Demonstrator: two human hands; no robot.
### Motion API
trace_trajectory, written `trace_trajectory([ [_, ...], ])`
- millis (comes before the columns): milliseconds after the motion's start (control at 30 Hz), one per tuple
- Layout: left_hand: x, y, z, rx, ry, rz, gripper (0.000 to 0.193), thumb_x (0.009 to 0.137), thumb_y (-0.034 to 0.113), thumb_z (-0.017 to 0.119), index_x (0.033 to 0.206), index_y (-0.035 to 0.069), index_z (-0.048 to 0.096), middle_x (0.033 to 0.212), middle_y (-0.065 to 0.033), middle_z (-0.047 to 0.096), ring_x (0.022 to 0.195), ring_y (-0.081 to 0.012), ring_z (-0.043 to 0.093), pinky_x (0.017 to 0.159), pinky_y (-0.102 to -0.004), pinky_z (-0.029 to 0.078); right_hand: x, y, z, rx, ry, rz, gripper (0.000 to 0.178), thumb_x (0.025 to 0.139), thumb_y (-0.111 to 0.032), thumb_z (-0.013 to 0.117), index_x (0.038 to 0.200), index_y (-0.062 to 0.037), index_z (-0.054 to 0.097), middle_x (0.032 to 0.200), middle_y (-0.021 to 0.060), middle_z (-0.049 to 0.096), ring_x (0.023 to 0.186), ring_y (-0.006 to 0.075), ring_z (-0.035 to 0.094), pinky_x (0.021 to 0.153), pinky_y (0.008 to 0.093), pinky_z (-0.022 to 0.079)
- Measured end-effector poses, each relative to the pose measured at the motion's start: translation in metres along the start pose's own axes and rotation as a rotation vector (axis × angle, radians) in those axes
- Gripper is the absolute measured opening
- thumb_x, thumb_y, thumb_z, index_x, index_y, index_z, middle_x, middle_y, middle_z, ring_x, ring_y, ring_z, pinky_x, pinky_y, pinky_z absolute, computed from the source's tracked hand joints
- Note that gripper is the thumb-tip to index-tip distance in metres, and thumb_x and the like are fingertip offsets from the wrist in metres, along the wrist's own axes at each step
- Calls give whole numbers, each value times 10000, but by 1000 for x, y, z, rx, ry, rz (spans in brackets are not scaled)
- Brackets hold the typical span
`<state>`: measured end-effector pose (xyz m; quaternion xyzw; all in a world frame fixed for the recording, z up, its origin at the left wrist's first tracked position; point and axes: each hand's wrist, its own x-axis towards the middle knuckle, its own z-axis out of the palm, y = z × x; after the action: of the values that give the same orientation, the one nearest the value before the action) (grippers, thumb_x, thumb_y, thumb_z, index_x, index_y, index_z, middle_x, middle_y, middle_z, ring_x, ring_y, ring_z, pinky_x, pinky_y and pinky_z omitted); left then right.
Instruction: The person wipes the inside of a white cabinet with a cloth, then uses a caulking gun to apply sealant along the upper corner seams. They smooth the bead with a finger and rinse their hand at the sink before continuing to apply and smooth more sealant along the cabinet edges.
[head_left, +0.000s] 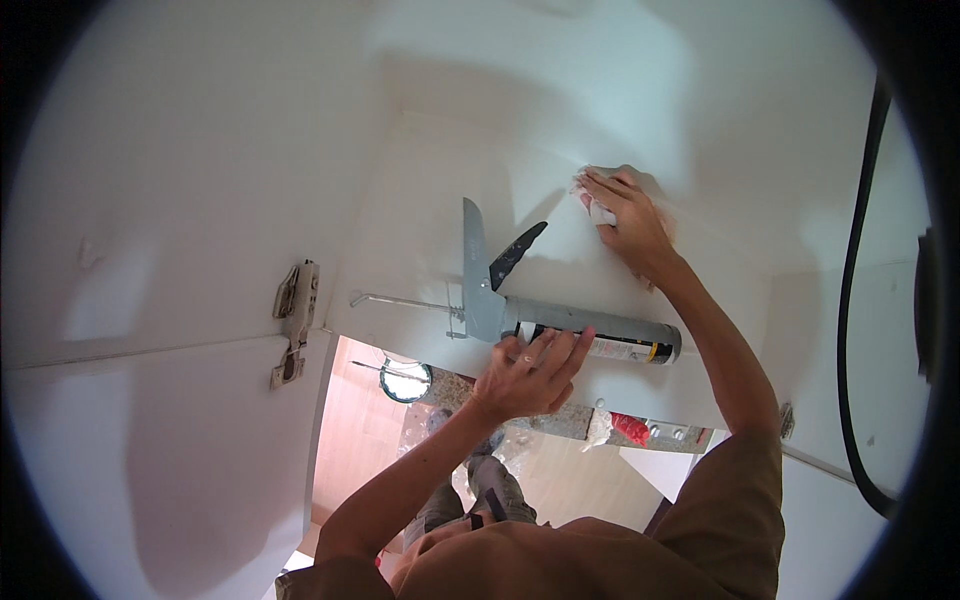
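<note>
Caulking gun: the grey gun (560, 317) lies on its side on the white cabinet board (420, 225), near its front edge. Its handle and black trigger (518, 255) point away from the person, and its hooked rod (405, 301) points left. The long barrel probably makes this a steady way to lay it, within easy reach.

Left hand: the left hand (532, 374) is palm down at the barrel's near side, fingers loosely spread and not wrapped around it. The fingertips overlap the cartridge label; whether they press on it or only hover cannot be told. Such a placing would suit steadying the gun or leaning on the board.

Right hand: the right hand (632, 215) reaches farther in and is closed over a crumpled white wad (600, 213), fingers bent across it near a seam between panels. The bunched grip likely keeps the soft wad between fingers and surface.

Cabinet sides: a metal hinge (296, 320) is on the left, its arm apparently swung out with the door; a black cable (858, 220) hangs at the right.

Below the edge: a round tub (405, 383) and a red packet (630, 428) lie lower down.
</note>
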<state>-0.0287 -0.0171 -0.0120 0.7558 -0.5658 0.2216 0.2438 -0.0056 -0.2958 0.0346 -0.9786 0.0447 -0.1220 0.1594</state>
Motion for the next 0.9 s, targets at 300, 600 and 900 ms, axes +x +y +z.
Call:
trace_trajectory([
  [300,1,0,-3,55,29,-2,718,717,422,657,1400,205,619,1206,41,557,1110,-132,478,818,-389,382,56,-39,27,-33,-84,-115,585,766,39,649,1339,-74,617,1425,89,590,1216,315,540,1014,395,506],
  [600,3,3,-3,9,-53,-2,719,783,405,626,1453,154,562,1284,-8,553,1178,-178,445,825,-365,416,116,-81,18,485,-91,-92,335,886,-33,625,1208,-51,714,1131,145,719,983,303,627,909,366,506],
  [900,7,3,-7,27,-10,0,758,717,418,671,1428,170,588,1213,34,554,1097,-145,481,780,-367,400,37,-13,2,176,-101,-237,417,863,-8,620,1277,-48,658,1281,153,664,1130,340,596,1006,412,494],
])
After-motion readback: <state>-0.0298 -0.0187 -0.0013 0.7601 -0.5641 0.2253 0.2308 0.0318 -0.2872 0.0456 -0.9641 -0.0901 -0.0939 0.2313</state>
